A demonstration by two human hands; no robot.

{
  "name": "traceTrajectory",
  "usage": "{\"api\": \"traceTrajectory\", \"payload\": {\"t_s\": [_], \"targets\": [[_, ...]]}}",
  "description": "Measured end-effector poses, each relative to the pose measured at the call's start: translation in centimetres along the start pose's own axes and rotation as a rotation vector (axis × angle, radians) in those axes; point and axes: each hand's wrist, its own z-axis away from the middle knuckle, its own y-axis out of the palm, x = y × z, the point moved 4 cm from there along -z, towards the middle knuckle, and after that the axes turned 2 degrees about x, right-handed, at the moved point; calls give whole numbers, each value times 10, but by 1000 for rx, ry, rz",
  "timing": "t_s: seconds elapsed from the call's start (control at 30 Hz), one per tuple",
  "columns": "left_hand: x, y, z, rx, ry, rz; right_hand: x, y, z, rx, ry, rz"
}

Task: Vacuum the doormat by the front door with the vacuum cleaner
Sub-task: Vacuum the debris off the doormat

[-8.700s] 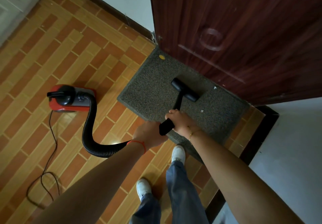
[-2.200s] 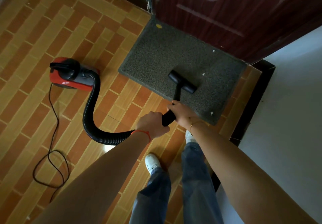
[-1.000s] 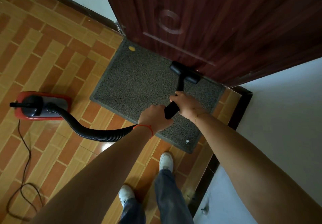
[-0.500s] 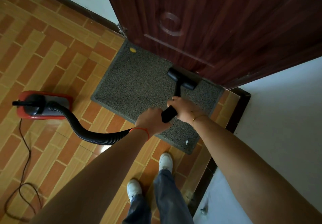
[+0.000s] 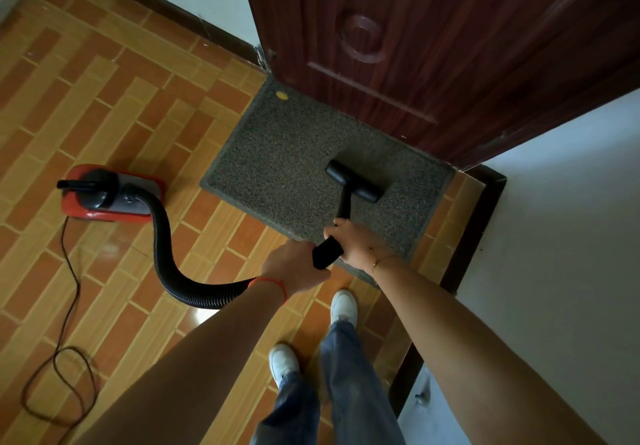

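A grey speckled doormat [image 5: 284, 153] lies on the tiled floor against the dark wooden front door [image 5: 433, 46]. The black vacuum nozzle [image 5: 353, 181] rests on the mat's right half, on a short black wand. My right hand [image 5: 353, 242] grips the wand's black handle. Just behind it, my left hand [image 5: 294, 268] holds the end of the ribbed black hose [image 5: 166, 247]. The hose curves back to the red and grey vacuum body [image 5: 107, 195] on the floor at left.
A small yellow spot [image 5: 282, 95] sits at the mat's far left corner. The black power cord [image 5: 65, 340] loops over the brick-pattern tiles at lower left. A white wall [image 5: 561, 219] with dark skirting closes the right side. My white shoes [image 5: 343, 306] stand just short of the mat.
The nozzle has been pulled back from the door's foot toward the mat's middle right, and both hands came back with it. The view has tilted, showing more floor at left.
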Motion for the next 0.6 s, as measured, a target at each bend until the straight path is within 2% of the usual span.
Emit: {"api": "traceTrajectory", "payload": {"t_s": [0.6], "targets": [[88,65,107,52,13,-93,118,95,49,-9,-6,-91]]}}
